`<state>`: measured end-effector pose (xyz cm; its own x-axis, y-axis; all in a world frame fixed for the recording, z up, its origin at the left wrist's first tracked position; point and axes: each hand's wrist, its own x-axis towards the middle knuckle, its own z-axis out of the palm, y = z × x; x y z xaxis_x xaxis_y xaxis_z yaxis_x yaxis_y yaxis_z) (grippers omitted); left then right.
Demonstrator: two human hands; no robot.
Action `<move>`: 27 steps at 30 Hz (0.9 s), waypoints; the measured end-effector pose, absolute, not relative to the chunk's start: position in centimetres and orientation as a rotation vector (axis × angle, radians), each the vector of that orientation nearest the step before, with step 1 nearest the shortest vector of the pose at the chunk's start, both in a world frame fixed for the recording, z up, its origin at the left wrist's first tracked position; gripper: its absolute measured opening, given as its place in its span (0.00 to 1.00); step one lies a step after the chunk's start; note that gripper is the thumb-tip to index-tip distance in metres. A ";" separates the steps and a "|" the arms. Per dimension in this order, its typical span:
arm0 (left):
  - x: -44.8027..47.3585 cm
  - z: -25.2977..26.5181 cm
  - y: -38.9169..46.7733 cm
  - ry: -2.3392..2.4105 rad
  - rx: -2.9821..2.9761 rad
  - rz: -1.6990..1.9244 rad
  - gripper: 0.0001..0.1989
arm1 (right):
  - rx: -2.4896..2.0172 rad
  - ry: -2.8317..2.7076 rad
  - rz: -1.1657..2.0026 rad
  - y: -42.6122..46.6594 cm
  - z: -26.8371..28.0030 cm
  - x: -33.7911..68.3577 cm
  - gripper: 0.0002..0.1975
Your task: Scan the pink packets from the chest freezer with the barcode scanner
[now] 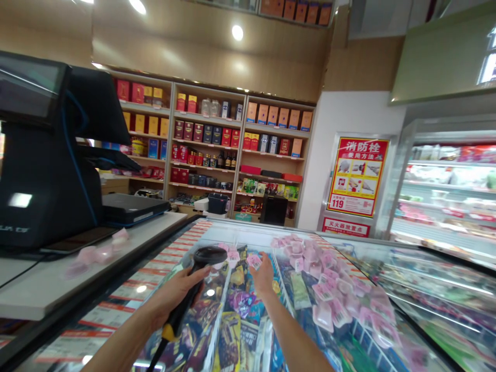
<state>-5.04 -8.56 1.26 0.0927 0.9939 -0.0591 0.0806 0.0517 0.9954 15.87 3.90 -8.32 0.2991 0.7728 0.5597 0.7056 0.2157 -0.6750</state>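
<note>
My left hand is wrapped round the black handle of a barcode scanner, its head tilted forward and its cable trailing toward me. Just to the right, my right hand pinches a small pink-and-white package with a barcode label. A similar pink package lies near the scanner head on the glass top of the freezer. Many more pink labelled packages are heaped on the glass to the right. Ice-cream wrappers show through the glass below my hands.
On the left, a counter holds a black checkout terminal and several pink packages. Shelves of boxes and bottles line the back wall. A red fire-hydrant poster hangs beside a lit refrigerated display.
</note>
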 end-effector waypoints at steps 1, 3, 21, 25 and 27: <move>-5.3 1.1 -8.5 1.235 1.253 1.068 0.22 | -1.517 -1.422 0.090 4.2 -8.3 15.4 0.22; -5.7 0.9 -8.5 1.260 1.217 1.079 0.21 | -1.524 -1.427 0.106 4.8 -8.3 14.4 0.21; -3.2 0.7 -8.7 1.181 1.242 0.993 0.21 | -1.618 -1.562 -0.158 4.6 -6.3 19.3 0.22; -2.0 0.2 -8.4 1.145 1.279 0.961 0.21 | -1.970 -1.504 -0.296 3.2 -5.6 25.3 0.23; -1.7 0.0 -8.2 1.153 1.284 0.955 0.22 | -2.024 -1.509 -0.289 2.8 -5.8 27.0 0.22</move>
<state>-1.70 -8.25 0.02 0.1990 0.9749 -0.0995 0.0835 0.0844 0.9929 26.96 2.79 -5.77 0.3327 0.7992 0.5006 0.9275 -0.1813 -0.3269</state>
